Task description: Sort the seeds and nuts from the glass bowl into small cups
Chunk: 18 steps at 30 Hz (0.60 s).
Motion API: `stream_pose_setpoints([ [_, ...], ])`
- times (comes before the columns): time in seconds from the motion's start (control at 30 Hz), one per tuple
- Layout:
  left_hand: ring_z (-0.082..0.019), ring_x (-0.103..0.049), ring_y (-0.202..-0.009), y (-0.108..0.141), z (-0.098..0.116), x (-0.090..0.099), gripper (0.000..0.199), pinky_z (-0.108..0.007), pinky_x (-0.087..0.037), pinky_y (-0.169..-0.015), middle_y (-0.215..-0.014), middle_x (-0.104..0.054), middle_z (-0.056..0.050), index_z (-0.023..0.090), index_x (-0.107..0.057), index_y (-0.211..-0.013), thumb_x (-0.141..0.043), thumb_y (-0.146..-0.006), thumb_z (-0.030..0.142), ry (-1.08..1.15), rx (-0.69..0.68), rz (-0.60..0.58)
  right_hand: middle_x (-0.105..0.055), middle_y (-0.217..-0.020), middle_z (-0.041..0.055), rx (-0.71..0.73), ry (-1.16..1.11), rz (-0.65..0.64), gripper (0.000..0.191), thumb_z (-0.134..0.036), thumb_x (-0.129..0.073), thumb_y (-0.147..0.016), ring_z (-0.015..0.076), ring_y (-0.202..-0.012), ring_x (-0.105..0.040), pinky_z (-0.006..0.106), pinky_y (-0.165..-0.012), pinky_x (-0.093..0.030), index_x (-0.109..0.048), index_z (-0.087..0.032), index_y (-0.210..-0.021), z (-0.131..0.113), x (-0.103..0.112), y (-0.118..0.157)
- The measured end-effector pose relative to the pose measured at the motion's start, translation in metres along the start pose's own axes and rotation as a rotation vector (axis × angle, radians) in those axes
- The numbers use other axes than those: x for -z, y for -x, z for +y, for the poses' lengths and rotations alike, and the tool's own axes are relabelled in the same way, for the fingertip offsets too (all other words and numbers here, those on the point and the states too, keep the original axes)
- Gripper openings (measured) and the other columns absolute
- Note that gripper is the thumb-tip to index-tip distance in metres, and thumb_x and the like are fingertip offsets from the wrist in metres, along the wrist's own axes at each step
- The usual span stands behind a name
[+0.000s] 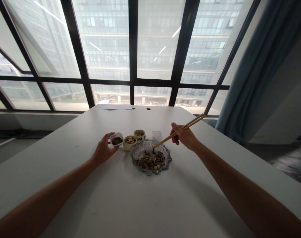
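My left hand [105,148] grips a small clear plastic cup [112,136] with dark brown pieces inside, tilted toward me. Between the fingers of my right hand [183,135] is a pair of chopsticks [192,123]. Their tips reach into a scalloped glass bowl [138,168], touching or close to a small dark piece. Sunflower seeds [150,162] lie in that bowl with a few round pale nuts [156,167] near its front. Whether the tips pinch the piece, I cannot tell.
Two small cream cups stand behind the bowl: one with pale nuts [130,140], another with dark markings [139,138]. Behind the bowl's right side is a clear plastic container [156,135]. Papers [113,107] lie at the far edge of the white table [130,205]. A blue curtain [249,72] hangs right.
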<state>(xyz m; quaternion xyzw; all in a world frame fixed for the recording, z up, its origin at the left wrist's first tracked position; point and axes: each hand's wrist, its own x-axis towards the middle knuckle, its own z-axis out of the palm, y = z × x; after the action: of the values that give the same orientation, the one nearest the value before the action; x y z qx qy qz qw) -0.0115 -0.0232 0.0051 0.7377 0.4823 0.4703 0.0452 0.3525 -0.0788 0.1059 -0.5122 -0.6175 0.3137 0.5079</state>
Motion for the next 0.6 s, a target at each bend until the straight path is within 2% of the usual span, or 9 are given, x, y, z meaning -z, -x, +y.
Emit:
stream_pose_setpoints([
  [0.37, -0.025, -0.068, -0.097, 0.000, 0.001, 0.001, 0.059, -0.040, -0.059, -0.079, -0.119, -0.067, -0.012, 0.019, -0.052, -0.124, -0.068, -0.070, 0.037, -0.001, 0.004, -0.013, -0.056, -0.038, 0.0026, 0.017, -0.048, -0.012, 0.067, -0.082, -0.061, -0.068, 0.0098, -0.028, -0.045, 0.021, -0.028, -0.034, -0.059, -0.016, -0.055, 0.001, 0.001, -0.001],
  [0.5, -0.025, -0.067, -0.097, 0.000, 0.000, 0.000, 0.059, -0.040, -0.059, -0.078, -0.119, -0.067, -0.012, 0.018, -0.051, -0.124, -0.067, -0.070, 0.036, 0.003, -0.006, -0.013, -0.057, -0.040, 0.0025, 0.106, 0.040, -0.025, 0.065, -0.079, -0.058, -0.074, 0.0095, -0.029, -0.046, 0.021, -0.030, -0.034, -0.060, -0.016, -0.059, 0.001, -0.003, 0.005],
  [0.6, -0.024, -0.067, -0.096, 0.000, 0.000, 0.000, 0.058, -0.039, -0.059, -0.077, -0.121, -0.066, -0.012, 0.018, -0.051, -0.124, -0.067, -0.070, 0.034, 0.003, -0.005, -0.010, -0.058, -0.042, 0.0020, 0.195, 0.025, -0.001, 0.062, -0.075, -0.055, -0.081, 0.0096, -0.032, -0.047, 0.021, -0.032, -0.035, -0.061, -0.016, -0.061, -0.003, -0.015, 0.012],
])
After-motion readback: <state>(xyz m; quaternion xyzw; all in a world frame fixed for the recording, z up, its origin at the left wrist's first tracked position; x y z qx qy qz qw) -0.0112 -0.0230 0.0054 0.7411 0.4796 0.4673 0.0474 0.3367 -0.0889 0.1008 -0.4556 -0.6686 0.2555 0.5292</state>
